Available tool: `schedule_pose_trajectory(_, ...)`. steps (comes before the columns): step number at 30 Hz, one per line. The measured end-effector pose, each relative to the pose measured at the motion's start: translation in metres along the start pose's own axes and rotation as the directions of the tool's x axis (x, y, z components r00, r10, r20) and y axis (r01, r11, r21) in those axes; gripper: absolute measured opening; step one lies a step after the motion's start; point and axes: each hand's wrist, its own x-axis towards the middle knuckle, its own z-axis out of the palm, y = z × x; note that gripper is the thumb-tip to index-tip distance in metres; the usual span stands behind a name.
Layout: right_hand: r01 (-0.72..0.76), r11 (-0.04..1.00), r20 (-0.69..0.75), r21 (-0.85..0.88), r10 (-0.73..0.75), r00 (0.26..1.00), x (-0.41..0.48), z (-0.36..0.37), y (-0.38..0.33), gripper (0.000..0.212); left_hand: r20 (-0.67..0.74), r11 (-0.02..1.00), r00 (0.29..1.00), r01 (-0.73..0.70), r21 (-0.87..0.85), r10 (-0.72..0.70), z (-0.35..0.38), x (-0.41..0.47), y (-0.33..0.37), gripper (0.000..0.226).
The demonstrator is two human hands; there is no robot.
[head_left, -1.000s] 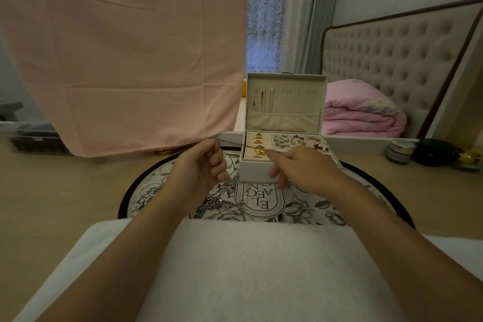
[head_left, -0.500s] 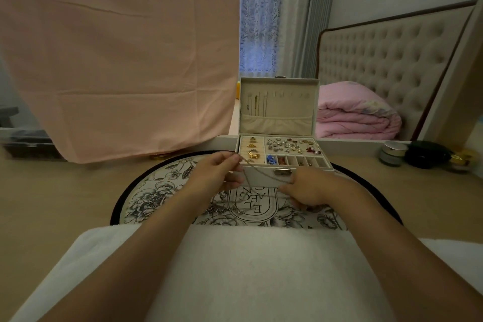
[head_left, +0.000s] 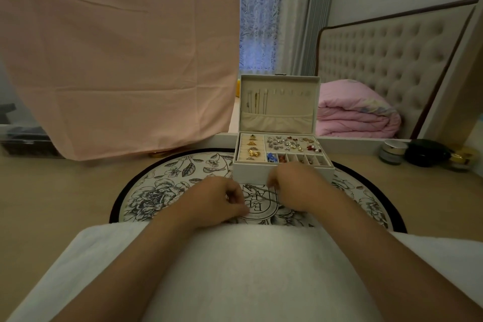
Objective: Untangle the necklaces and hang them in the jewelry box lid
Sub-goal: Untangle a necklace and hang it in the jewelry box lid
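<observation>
Fingertips hidden behind knuckles; chain thin, faint in dim light. Left hand [head_left: 217,201] and right hand [head_left: 296,188], fingers curled, pinch necklace [head_left: 269,191] between them, low over round mat [head_left: 162,191], just before open jewelry box [head_left: 251,174]. Lid [head_left: 287,104] upright, few chains hanging at left.

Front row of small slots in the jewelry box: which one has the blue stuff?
The leftmost slot in the jewelry box, right beside the rings. The next slot holds reddish pieces; none of the others shows blue.
</observation>
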Motion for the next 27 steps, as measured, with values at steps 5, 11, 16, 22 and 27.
schedule_pose_trajectory(5,0.022,0.999,0.008,0.046,-0.022,1.000,-0.001,0.010,-0.008,0.010,0.063,0.989,0.998,-0.006,0.149,-0.003,-0.001,0.000,0.002,0.006)
schedule_pose_trajectory(11,0.007,0.994,0.092,0.105,-0.017,0.996,-0.001,-0.002,0.007,0.008,0.196,1.000,0.980,-0.017,-0.003,0.017,-0.015,-0.004,-0.001,0.005)
schedule_pose_trajectory(16,0.147,0.977,-0.010,0.154,-0.147,0.989,0.002,0.005,0.005,0.028,-0.012,0.998,0.999,-0.037,0.055,0.037,-0.012,-0.002,-0.019,0.012)
schedule_pose_trajectory(22,0.285,0.957,-0.048,0.045,-0.283,0.958,0.009,0.019,0.004,0.029,-0.029,0.987,1.000,-0.007,0.160,0.011,-0.010,-0.001,-0.030,0.014)
schedule_pose_trajectory(27,0.210,0.977,-0.100,0.021,-0.207,0.973,0.006,0.020,0.011,0.013,-0.058,0.977,0.996,0.080,0.198,-0.069,-0.016,0.000,-0.036,0.022)
